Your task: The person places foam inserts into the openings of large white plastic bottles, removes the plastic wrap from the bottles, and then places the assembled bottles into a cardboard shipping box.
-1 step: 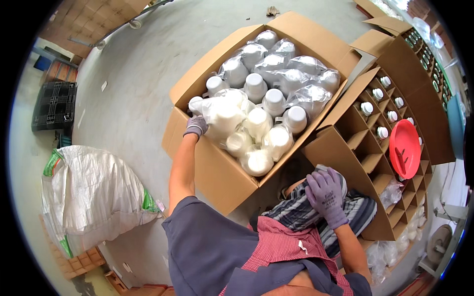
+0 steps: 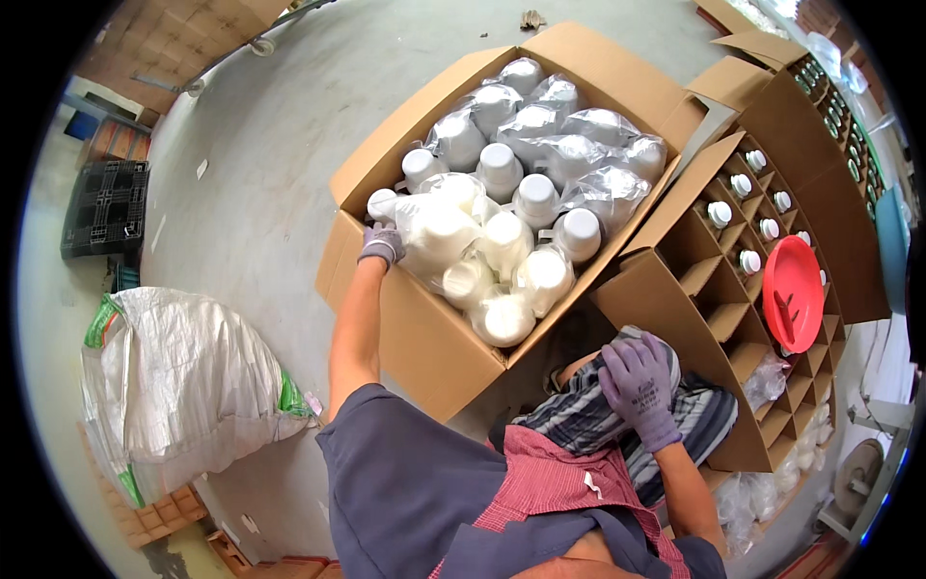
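The left hand (image 2: 383, 243), in a grey-purple glove, reaches over the near-left wall of the big cardboard box (image 2: 424, 338) and closes on a white plastic bottle (image 2: 434, 232) wrapped in clear film, at the box's nine o'clock edge. The fingers curl onto the bottle's side; how firm the grip is cannot be told from here. The right hand (image 2: 639, 388), gloved the same, lies flat and slack on the striped cloth over the person's knee (image 2: 579, 420), at about five o'clock from the box, holding nothing.

The bottle stands among many like it, packed shoulder to shoulder, white screw caps up; those toward twelve o'clock are still in shiny film bags (image 2: 579, 130). It looks like stiff moulded plastic, and probably light if empty, though that cannot be seen. The film will be slippery and may slide over the body, so the surest hold is likely round the neck just under the cap, or with the fingers spread wide round the shoulder.

At three o'clock from the box stands a divided carton (image 2: 719, 289) with cardboard cells, several cells at its far end filled with white-capped bottles (image 2: 743, 183), the nearer cells bare. A red plastic lid (image 2: 793, 289) rests on its right side. Well off at eight o'clock a stuffed white woven sack (image 2: 183, 386) lies on the concrete floor (image 2: 251, 174), with a black plastic crate (image 2: 104, 207) beyond it at ten o'clock.
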### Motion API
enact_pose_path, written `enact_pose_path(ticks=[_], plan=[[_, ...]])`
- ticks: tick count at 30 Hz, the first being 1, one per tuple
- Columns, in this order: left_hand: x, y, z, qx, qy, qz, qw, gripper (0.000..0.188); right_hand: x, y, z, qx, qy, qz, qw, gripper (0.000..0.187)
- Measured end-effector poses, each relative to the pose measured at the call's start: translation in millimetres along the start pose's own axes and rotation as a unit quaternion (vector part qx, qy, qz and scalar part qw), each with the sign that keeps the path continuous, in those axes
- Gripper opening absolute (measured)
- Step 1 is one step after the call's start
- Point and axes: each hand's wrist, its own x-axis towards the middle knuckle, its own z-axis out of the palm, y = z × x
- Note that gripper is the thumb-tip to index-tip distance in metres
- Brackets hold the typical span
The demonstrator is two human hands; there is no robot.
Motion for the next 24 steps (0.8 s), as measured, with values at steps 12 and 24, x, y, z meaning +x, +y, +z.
enact_pose_path(ticks=[12, 24], plan=[[81, -12, -51, -0.303, -0.107, -0.327, 0.889, 0.084, 3, -14, -1, 0.02, -0.008, -0.022, 1.0, 0.027], [-123, 11, -234, -0.35, 0.355, -0.005, 0.867, 0.082, 13, -36, -19, 0.051, 0.034, 0.022, 0.998, 0.042]])
